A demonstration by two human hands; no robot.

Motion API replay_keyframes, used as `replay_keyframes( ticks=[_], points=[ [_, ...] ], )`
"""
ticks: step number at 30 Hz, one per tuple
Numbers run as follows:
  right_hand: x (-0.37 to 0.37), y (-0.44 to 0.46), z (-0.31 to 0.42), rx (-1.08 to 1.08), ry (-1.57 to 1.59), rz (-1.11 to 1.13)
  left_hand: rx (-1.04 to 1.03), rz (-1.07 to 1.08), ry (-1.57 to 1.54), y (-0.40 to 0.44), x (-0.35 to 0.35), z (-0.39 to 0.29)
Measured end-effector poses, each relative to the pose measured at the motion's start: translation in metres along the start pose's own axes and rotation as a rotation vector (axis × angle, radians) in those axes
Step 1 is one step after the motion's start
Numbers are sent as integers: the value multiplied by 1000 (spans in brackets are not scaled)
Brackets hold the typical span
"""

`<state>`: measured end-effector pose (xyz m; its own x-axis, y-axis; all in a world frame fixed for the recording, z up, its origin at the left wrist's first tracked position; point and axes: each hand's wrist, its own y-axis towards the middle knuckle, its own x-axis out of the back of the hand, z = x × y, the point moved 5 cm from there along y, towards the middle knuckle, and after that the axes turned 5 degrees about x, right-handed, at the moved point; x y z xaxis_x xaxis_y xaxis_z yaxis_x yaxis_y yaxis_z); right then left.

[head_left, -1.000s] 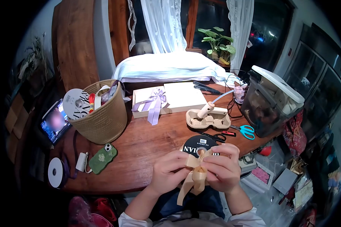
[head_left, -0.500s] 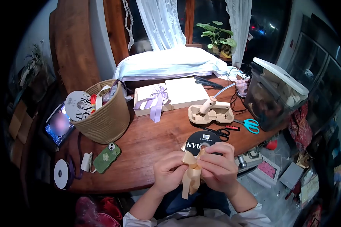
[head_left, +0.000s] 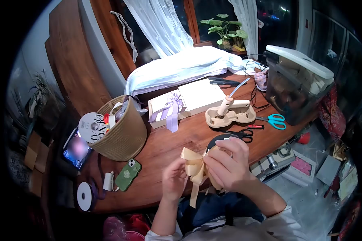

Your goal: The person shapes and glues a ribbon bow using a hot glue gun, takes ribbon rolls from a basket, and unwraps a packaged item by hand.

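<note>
A gold satin ribbon bow (head_left: pixel 195 168) with loops and hanging tails is held up over the table's near edge. My right hand (head_left: pixel 229 166) pinches it at the knot side, fingers bent. Close against its left loops is my left hand (head_left: pixel 173 178), fingers loosely curled and apart; the bow partly hides their tips. Behind my right hand lies a black ribbon spool (head_left: pixel 217 141), mostly covered. Black-handled scissors (head_left: pixel 245 135) rest just beyond it.
On the wooden table (head_left: pixel 161 164) stand a woven basket (head_left: pixel 126 138) with spools, a green phone (head_left: pixel 129 174), a purple ribbon spool (head_left: pixel 84 196), a box with a lilac bow (head_left: pixel 173 107), a glue gun (head_left: pixel 226 105) in a cardboard tray, teal scissors (head_left: pixel 276 121) and a lidded bin (head_left: pixel 293 84).
The bow's loops now spread open to the left. My left hand has loosened and dropped slightly away, while my right hand stays on the bow. The view has tilted and shifted.
</note>
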<state>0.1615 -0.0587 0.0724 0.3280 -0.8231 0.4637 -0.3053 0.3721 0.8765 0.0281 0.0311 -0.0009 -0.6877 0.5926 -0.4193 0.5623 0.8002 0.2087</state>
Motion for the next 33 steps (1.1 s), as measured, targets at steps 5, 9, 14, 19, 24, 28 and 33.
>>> replay_keyframes(
  ticks=[5,9,14,19,24,28,33],
  points=[
    [-3,0,-3,-13,212,-21,-26,-274,222,0,-2,0],
    [-2,-35,-40,-848,837,-284,-56,-303,109,4,-4,-4],
    [-21,-40,-38,-755,972,-116,6,-227,123,7,-19,-1],
    [-30,-43,-37,-865,990,-103,63,-145,169,6,-27,1],
    [-44,-48,-42,-1138,1189,-64,96,-90,235,6,-27,3],
    [-47,-53,-45,-1155,1325,-173,106,-85,200,10,-23,4],
    [-53,-81,-44,-1142,1530,-66,127,-176,36,21,-4,12]
  ],
)
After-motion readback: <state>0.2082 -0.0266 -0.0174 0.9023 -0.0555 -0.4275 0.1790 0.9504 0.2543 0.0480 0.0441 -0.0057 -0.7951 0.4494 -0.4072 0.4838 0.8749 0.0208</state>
